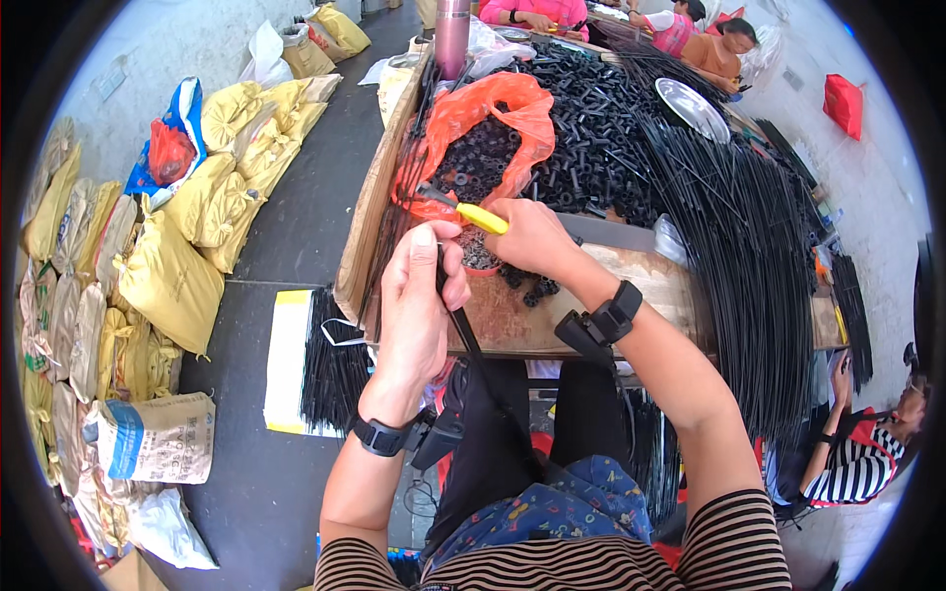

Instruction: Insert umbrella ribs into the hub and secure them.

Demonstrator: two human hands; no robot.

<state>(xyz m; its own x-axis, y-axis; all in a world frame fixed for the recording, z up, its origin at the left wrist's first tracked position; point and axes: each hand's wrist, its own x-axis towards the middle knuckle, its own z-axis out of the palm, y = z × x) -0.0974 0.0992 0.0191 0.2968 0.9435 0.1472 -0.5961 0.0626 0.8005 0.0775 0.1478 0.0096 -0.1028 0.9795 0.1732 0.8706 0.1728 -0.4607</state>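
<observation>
My left hand (pixel 419 300) is closed round a thin black rod (pixel 465 333) that slants down toward my lap. Its upper end sits between my thumb and fingers. In my right hand (pixel 532 236) is a yellow-handled hand tool (pixel 481 218), its dark metal head pointing left, just above my left fingertips. The exact kind of tool is hard to make out. Right behind it lies an open orange plastic bag (pixel 532 98) with small black ring-like parts (pixel 478 158) inside. A small tub of tiny metal pieces (pixel 480 253) is partly hidden by my hands.
A heap of black plastic parts (pixel 601 128) covers the wooden bench (pixel 631 286). Long black rods (pixel 739 266) lie bundled at the right. A pink tumbler (pixel 452 39) and a round metal tray (pixel 692 108) stand farther back. Yellow sacks (pixel 172 271) line the left wall. Other people sit nearby.
</observation>
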